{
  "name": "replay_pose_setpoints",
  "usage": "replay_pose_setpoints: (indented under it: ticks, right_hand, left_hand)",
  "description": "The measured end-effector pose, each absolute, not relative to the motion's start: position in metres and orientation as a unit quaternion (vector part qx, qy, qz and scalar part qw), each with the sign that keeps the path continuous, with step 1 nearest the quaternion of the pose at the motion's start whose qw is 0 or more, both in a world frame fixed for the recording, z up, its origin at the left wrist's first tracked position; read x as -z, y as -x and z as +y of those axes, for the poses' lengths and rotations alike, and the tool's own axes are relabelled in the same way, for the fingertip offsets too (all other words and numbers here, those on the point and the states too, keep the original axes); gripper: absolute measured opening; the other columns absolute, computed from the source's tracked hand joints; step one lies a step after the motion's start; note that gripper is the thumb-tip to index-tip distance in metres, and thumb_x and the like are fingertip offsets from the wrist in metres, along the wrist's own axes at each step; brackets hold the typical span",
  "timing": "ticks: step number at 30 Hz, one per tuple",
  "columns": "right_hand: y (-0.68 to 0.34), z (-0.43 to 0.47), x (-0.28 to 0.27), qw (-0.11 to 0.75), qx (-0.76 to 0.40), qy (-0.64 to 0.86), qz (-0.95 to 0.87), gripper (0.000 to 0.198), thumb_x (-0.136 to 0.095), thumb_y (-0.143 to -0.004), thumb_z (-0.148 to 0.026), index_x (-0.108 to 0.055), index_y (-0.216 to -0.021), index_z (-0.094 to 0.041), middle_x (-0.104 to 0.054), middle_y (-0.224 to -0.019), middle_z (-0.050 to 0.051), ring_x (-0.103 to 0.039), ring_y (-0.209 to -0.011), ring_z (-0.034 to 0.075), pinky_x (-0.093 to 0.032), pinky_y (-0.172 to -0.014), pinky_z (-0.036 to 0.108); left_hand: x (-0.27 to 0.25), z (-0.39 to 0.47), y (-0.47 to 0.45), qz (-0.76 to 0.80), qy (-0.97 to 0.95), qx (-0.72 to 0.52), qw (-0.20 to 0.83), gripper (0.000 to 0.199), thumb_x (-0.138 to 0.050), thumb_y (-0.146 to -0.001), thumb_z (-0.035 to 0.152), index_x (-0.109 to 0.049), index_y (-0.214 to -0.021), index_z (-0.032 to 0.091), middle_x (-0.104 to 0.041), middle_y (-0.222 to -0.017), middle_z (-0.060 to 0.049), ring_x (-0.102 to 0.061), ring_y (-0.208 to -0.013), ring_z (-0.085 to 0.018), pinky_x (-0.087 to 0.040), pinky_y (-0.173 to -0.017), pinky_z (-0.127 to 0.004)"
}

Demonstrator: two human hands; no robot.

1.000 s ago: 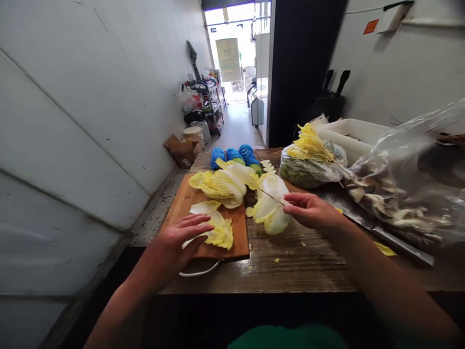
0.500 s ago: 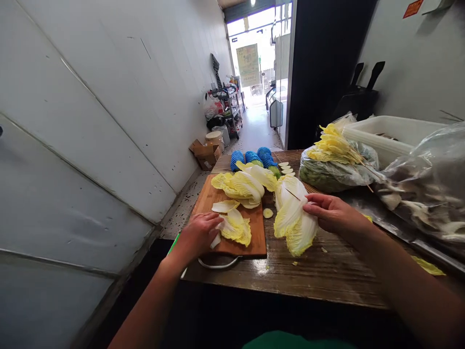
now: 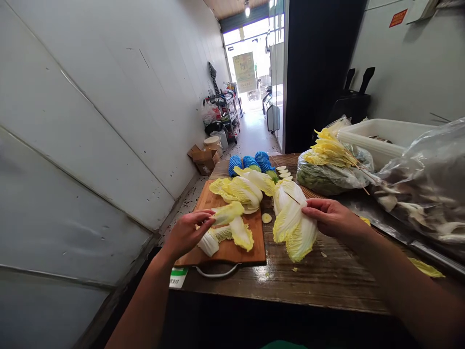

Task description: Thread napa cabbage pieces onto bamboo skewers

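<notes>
My left hand pinches a pale yellow napa cabbage leaf just above the wooden cutting board. Below it, loose cabbage leaf pieces lie on the board. At the board's far end rests a larger clump of cabbage. Between thumb and fingers, my right hand grips the side of overlapping skewered cabbage leaves, right of the board. A thin wooden skewer shows on their white part; its other end is hidden. A round pale slice lies beside the board.
Blue-netted vegetables and several pale slices are at the table's back. Finished-looking skewered yellow leaves lie on a plastic bag of greens. A white bin and a clear bag of mushroom-like pieces stand right.
My left hand has lifted a cabbage leaf from the board and turned it, exposing pieces underneath. My right hand keeps hold of the skewered leaves. The view has shifted slightly.
</notes>
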State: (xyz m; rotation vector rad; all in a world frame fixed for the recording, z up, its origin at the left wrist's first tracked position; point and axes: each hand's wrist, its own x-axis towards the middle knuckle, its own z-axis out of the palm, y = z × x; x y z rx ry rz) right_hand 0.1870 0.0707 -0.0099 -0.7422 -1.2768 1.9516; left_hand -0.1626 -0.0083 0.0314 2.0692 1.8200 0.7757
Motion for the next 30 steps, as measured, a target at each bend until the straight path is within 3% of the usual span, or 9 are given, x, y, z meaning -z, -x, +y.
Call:
replay_pose_setpoints:
  ticks: [4,7,12,17,23,26,30]
  right_hand:
    - [-0.184,0.066,0.006,0.343,-0.732,0.288,-0.513,0.021,-0.067,-0.075,-0.035,-0.067,-0.086,-0.018,-0.065,-0.075,0.003,-0.060,-0.065,0.014,-0.046,-0.060,0.024]
    - [-0.183,0.064,0.003,0.345,-0.706,0.294,-0.544,0.023,-0.065,-0.076,-0.039,-0.066,-0.083,-0.017,-0.063,-0.072,0.002,-0.056,-0.060,0.012,-0.041,-0.053,0.022]
    - [-0.187,0.065,-0.005,0.390,-0.648,0.314,-0.574,0.024,-0.066,-0.075,-0.039,-0.065,-0.079,-0.015,-0.062,-0.072,0.000,-0.051,-0.057,0.008,-0.036,-0.049,0.018]
    - [-0.188,0.065,-0.005,0.327,-0.660,0.292,-0.610,0.028,-0.066,-0.074,-0.039,-0.067,-0.088,-0.014,-0.059,-0.067,-0.001,-0.047,-0.054,0.008,-0.033,-0.047,0.018]
    - [-0.181,0.066,0.003,0.349,-0.674,0.288,-0.585,0.032,-0.063,-0.076,-0.043,-0.067,-0.091,-0.015,-0.062,-0.077,0.002,-0.053,-0.061,0.010,-0.040,-0.054,0.020]
    - [-0.180,0.070,0.008,0.383,-0.664,0.308,-0.564,0.036,-0.063,-0.075,-0.044,-0.065,-0.101,-0.018,-0.064,-0.082,0.002,-0.055,-0.064,0.011,-0.042,-0.056,0.021]
    - [-0.182,0.072,0.009,0.392,-0.595,0.362,-0.601,0.040,-0.063,-0.075,-0.043,-0.065,-0.104,-0.016,-0.065,-0.080,0.002,-0.055,-0.066,0.012,-0.042,-0.059,0.022]
  left_hand:
    - [-0.047,-0.014,0.138,0.615,-0.633,-0.383,0.272,0.025,-0.049,-0.082,0.043,-0.055,-0.083,0.019,-0.062,-0.070,0.001,-0.059,-0.060,-0.013,-0.045,-0.055,-0.022]
    - [-0.051,-0.006,0.107,0.585,-0.604,-0.405,0.359,0.028,-0.056,-0.077,0.044,-0.055,-0.088,0.018,-0.060,-0.065,0.002,-0.052,-0.048,-0.010,-0.042,-0.047,-0.022]
    - [-0.055,0.022,0.068,0.554,-0.663,-0.323,0.386,0.023,-0.072,-0.062,0.034,-0.066,-0.072,0.014,-0.057,-0.058,0.002,-0.049,-0.053,-0.010,-0.036,-0.047,-0.019]
    - [-0.054,0.041,0.051,0.499,-0.611,-0.327,0.520,0.019,-0.077,-0.056,0.029,-0.066,-0.061,0.015,-0.058,-0.054,0.003,-0.049,-0.051,-0.009,-0.037,-0.047,-0.018]
    - [-0.033,0.047,0.029,0.382,-0.388,-0.496,0.677,0.029,-0.077,-0.060,0.033,-0.065,-0.078,0.013,-0.068,-0.070,-0.004,-0.063,-0.063,-0.016,-0.050,-0.061,-0.025]
    - [-0.024,0.051,0.023,0.364,-0.333,-0.547,0.676,0.032,-0.075,-0.063,0.031,-0.060,-0.086,0.015,-0.069,-0.079,-0.005,-0.065,-0.064,-0.015,-0.052,-0.062,-0.026]
    - [-0.011,0.057,0.021,0.392,-0.334,-0.561,0.648,0.031,-0.078,-0.060,0.026,-0.061,-0.083,0.014,-0.069,-0.073,-0.003,-0.061,-0.053,-0.010,-0.050,-0.054,-0.021]
